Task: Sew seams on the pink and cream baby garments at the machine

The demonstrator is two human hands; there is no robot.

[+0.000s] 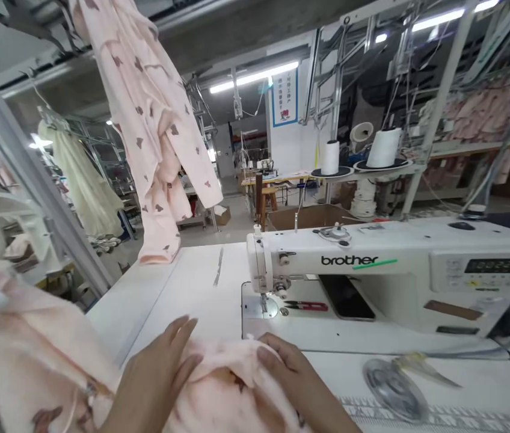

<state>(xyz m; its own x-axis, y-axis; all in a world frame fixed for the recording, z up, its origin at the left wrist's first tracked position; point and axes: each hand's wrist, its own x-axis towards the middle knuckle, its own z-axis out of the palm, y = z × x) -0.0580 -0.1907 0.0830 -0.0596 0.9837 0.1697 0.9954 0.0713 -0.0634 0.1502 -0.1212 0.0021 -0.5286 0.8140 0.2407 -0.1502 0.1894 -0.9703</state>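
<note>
A pale pink fleece garment (223,385) with small brown prints lies bunched on the white sewing table (192,288) in front of me. My left hand (160,376) rests flat on it, fingers stretched out. My right hand (291,376) lies on the fabric's right side, fingers curled down over a fold. The cloth's front edge sits just short of the needle (264,300) of the white Brother sewing machine (385,270).
A matching pink garment (156,126) hangs overhead at the left. A pink fabric pile (15,349) sits at the far left. Red-handled snips (309,306) and a dark phone (347,297) lie on the machine bed. Thread cones (384,147) stand behind. A clear tool (399,379) lies at right.
</note>
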